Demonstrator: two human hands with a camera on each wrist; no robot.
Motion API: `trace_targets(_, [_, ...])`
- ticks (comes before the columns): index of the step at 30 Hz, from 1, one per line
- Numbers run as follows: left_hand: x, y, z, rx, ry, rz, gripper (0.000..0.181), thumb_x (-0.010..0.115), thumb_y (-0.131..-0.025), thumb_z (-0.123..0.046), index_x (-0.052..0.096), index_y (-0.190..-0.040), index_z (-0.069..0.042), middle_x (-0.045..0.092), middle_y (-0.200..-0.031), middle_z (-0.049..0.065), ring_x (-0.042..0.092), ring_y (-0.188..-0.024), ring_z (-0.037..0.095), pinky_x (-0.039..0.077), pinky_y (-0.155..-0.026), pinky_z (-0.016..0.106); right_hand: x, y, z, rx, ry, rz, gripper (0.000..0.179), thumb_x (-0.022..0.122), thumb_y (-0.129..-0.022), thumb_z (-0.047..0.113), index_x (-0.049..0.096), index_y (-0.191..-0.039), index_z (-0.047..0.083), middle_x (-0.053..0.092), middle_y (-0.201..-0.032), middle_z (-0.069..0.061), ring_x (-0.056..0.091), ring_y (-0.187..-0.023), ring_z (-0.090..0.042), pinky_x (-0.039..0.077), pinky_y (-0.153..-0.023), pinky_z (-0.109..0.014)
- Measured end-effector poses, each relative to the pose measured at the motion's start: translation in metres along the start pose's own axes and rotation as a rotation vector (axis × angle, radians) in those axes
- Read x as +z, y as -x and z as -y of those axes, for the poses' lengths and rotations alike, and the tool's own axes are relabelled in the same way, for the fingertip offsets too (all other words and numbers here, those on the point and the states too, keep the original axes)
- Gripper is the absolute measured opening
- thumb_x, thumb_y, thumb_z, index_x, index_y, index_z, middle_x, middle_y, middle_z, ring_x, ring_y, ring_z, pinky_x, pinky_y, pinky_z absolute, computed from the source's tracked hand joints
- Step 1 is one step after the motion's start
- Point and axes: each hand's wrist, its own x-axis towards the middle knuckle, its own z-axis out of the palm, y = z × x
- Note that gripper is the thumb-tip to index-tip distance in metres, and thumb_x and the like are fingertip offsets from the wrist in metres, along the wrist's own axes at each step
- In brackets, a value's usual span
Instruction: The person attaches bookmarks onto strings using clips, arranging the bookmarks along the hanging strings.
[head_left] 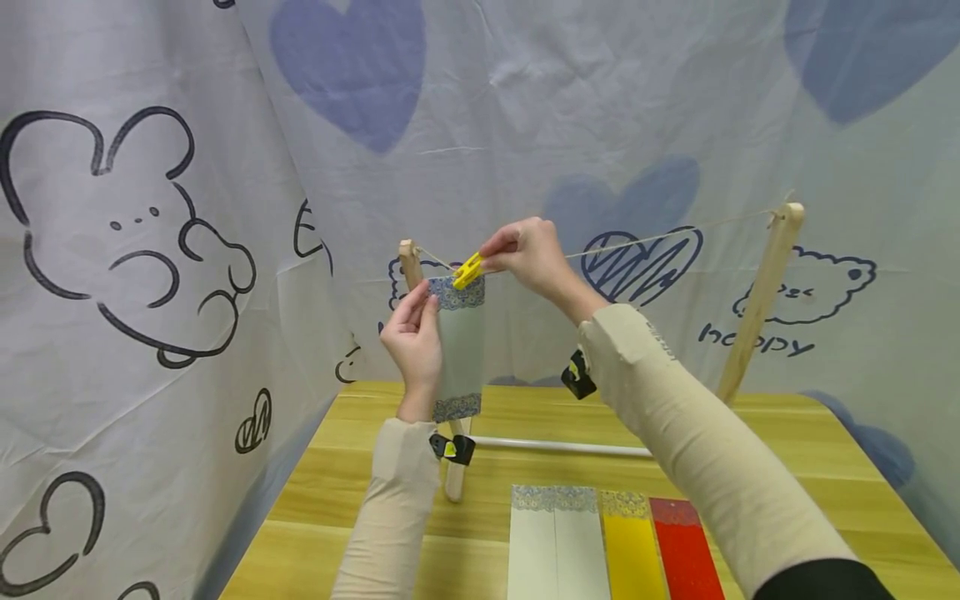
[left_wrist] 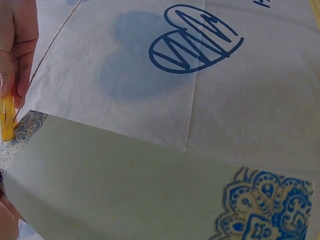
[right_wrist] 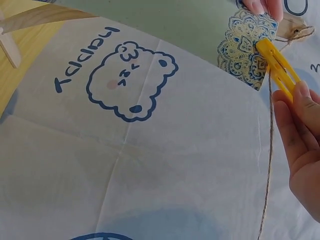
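Observation:
My left hand (head_left: 417,337) pinches the upper left corner of a pale green card (head_left: 460,354) with blue lace-patterned bands at both ends. The card hangs upright at the string (head_left: 667,237), near its left end. Between the thumb and fingers of my right hand (head_left: 531,254) is a yellow clothespin (head_left: 468,272), its tip over the card's patterned top edge. In the right wrist view the clothespin (right_wrist: 277,67) lies across the card's edge right at the string (right_wrist: 268,165). The left wrist view shows mostly the card's face (left_wrist: 125,180).
Wooden posts stand at left (head_left: 410,265) and right (head_left: 761,300), with a white rod (head_left: 558,447) low between them. On the wooden table (head_left: 300,517) lie pale cards (head_left: 558,542), a yellow card (head_left: 633,554) and a red card (head_left: 686,550). A printed curtain (head_left: 480,100) hangs behind.

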Motion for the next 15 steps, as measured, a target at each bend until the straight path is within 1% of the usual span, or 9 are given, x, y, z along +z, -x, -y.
trace_targets(5, [0.000,-0.002,-0.003,0.012,0.002,0.017,0.019,0.057,-0.080,0.011,0.060,-0.099,0.014,0.061,-0.099,0.025,0.062,-0.090,0.018,0.049,-0.078,0.027,0.000,-0.001,0.001,-0.026,0.026,0.035,0.019,0.068,-0.072,-0.007,0.065,-0.090,-0.008,0.065,-0.089,-0.020,0.064,-0.077,-0.024,0.051,-0.065,-0.019])
trace_targets(8, [0.001,-0.001,-0.013,0.009,0.002,0.021,0.019,0.056,-0.080,0.013,0.059,-0.099,0.016,0.060,-0.099,0.027,0.062,-0.090,0.018,0.049,-0.078,0.027,0.000,-0.001,0.002,-0.021,0.027,0.061,0.026,0.066,-0.074,-0.007,0.063,-0.099,-0.008,0.063,-0.096,-0.020,0.063,-0.081,-0.025,0.050,-0.068,-0.019])
trace_targets(12, [0.003,0.000,-0.025,-0.008,-0.020,0.022,0.019,0.055,-0.080,0.015,0.057,-0.098,0.018,0.059,-0.098,0.028,0.062,-0.090,0.021,0.049,-0.078,0.027,0.002,-0.001,-0.001,-0.009,0.015,0.087,0.035,0.064,-0.077,-0.004,0.057,-0.112,-0.007,0.060,-0.107,-0.021,0.062,-0.086,-0.026,0.050,-0.071,-0.021])
trace_targets(15, [0.002,0.000,-0.025,-0.010,-0.033,0.020,0.019,0.054,-0.080,0.016,0.057,-0.099,0.018,0.059,-0.099,0.028,0.062,-0.090,0.024,0.049,-0.078,0.027,0.004,0.000,-0.003,-0.014,0.008,0.109,0.039,0.062,-0.080,-0.001,0.053,-0.117,-0.006,0.056,-0.114,-0.020,0.061,-0.091,-0.027,0.049,-0.075,-0.022])
